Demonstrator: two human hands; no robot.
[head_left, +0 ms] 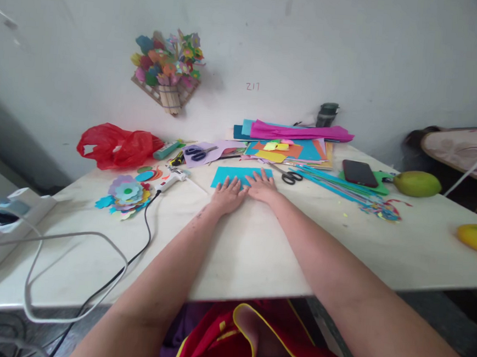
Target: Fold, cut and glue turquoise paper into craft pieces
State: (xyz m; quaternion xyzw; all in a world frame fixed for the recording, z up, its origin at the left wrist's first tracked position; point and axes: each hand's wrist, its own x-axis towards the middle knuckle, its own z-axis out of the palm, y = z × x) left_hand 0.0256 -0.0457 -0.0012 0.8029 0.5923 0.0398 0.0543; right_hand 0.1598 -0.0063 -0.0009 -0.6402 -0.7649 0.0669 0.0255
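A blue sheet of paper (234, 174) lies flat on the table in front of me. My left hand (228, 196) rests palm down on its near edge, fingers spread. Beside it, my right hand (261, 187) also lies flat on the paper, its fingers stretched out. The two hands nearly meet at the thumbs, and neither grips anything. Black-handled scissors (291, 177) lie just right of the paper. To the left sits a white glue gun (170, 181) with a black cord, near a pile of cut paper flowers (128, 192).
Coloured paper sheets (290, 149) are stacked at the back, under a magenta roll (300, 131). Blue strips (332, 185), a phone (359, 173) and mangoes (417, 183) lie right. A red plastic bag (119, 146) and second scissors (198, 153) are left. Cables (93, 235) cross the left edge.
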